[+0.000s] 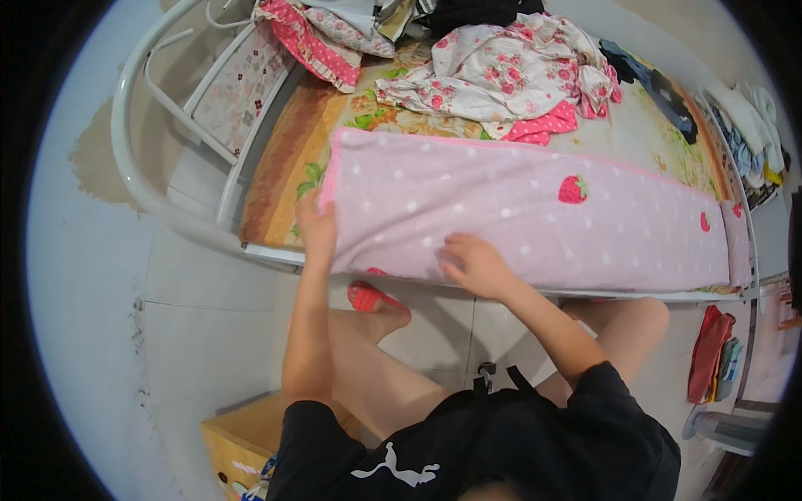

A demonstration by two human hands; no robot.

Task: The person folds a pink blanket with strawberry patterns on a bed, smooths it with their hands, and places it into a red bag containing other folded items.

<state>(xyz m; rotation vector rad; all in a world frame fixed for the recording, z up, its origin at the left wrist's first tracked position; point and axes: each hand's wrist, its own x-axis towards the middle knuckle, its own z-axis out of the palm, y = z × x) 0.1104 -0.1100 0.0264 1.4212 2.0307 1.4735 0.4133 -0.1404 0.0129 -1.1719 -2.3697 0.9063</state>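
Note:
A pale pink blanket with white dots and red strawberries lies folded into a long strip along the near side of a bed. At its left end, my left hand is against the bright pink edging; whether the fingers pinch the cloth is hard to tell. My right hand is over the blanket's near part, slightly blurred, its fingers apart and holding nothing. Beneath the blanket is a yellow-brown floral mattress cover.
A crumpled white sheet with red flowers and pillows lie toward the back. The bed's white metal frame curves at the left. A wooden box stands on the floor, lower left. Folded clothes are at the right.

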